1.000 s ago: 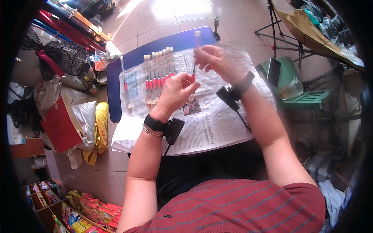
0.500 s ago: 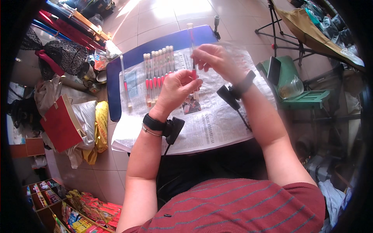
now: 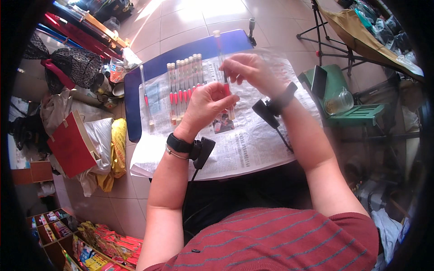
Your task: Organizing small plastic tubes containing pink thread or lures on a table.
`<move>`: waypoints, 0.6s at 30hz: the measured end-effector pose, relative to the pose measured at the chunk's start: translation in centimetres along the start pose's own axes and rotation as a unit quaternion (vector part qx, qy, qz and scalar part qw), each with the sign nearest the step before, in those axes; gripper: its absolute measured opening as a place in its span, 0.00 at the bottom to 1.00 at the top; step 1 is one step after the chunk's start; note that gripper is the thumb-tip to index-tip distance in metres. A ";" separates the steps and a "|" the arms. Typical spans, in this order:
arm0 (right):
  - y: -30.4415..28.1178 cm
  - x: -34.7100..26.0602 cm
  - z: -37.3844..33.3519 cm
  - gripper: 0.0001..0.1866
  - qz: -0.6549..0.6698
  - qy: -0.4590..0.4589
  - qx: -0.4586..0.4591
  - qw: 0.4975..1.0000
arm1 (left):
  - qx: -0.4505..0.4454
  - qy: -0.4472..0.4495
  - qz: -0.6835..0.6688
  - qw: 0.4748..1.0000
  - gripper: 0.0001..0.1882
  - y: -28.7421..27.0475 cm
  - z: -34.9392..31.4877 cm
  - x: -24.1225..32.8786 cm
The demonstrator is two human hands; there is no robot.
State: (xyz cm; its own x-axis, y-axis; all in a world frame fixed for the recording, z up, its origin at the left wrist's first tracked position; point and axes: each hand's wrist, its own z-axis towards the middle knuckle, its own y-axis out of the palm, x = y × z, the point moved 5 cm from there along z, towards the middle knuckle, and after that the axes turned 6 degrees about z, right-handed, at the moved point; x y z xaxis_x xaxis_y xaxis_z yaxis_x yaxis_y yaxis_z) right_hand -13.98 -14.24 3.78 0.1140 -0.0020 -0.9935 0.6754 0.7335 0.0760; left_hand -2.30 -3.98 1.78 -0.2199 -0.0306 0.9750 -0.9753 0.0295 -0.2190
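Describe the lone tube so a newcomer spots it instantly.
Find the blue table, spread with newspaper. Near the paper's left edge lies the lone tube, slim and clear, with red and dark parts inside. It lies by itself, apart from the row of tubes to its right and the held tube in the left hand.
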 end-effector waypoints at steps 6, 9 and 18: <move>0.0 0.0 0.0 0.16 -0.001 0.003 0.000 1.000 | -0.003 0.001 -0.001 1.000 0.12 0.1 -0.1 0.1; -0.1 0.2 0.0 0.16 0.004 0.007 -0.004 1.000 | -0.010 0.007 0.018 1.000 0.12 0.1 0.0 0.1; -0.1 0.5 0.2 0.16 -0.003 -0.015 -0.026 1.000 | -0.023 0.002 0.018 1.000 0.12 0.2 -0.1 0.1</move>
State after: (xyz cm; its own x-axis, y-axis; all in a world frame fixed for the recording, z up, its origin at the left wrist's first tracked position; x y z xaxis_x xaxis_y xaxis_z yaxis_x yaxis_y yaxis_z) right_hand -13.82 -14.43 3.30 0.1327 -0.0256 -0.9908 0.6372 0.7679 0.0655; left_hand -2.51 -3.89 1.79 -0.2556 -0.0245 0.9665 -0.9644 0.0767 -0.2531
